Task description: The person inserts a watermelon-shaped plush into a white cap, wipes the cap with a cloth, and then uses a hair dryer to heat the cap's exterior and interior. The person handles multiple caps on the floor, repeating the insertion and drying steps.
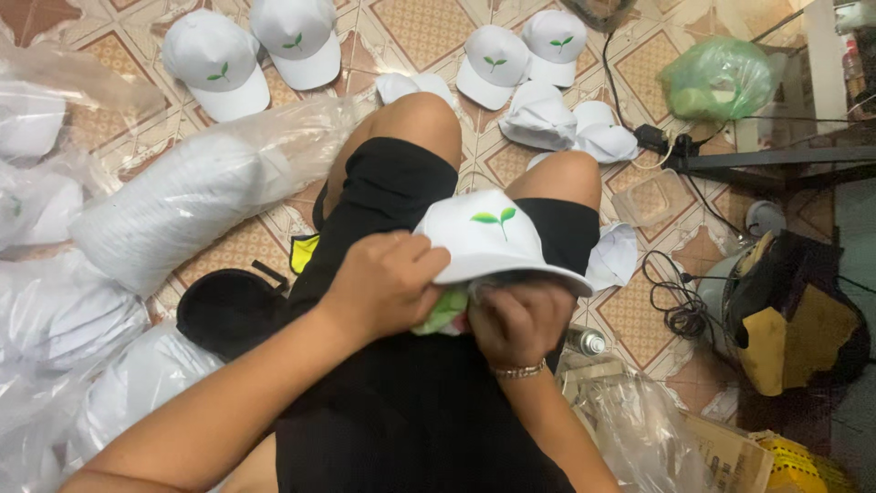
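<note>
At the centre of the frame, both hands are closed on a white cap with a green leaf emblem [493, 239], held over the lap. The left hand [388, 283] grips its crown from the left; the right hand [518, 319] sits under the brim, pinching a greenish wad [444, 310] at the cap's opening. The brim points right, nearer the right hand. More white caps [246, 50] lie on the tiled floor [420, 27] at upper left.

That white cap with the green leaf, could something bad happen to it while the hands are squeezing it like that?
Maybe. Both hands grip it tightly: the left hand presses the white cap at its side and the right hand holds under the brim, so it might crease. A greenish cloth is bunched against it and could possibly mark the white fabric. If the cap slips, it could land on the tiled floor.
</note>
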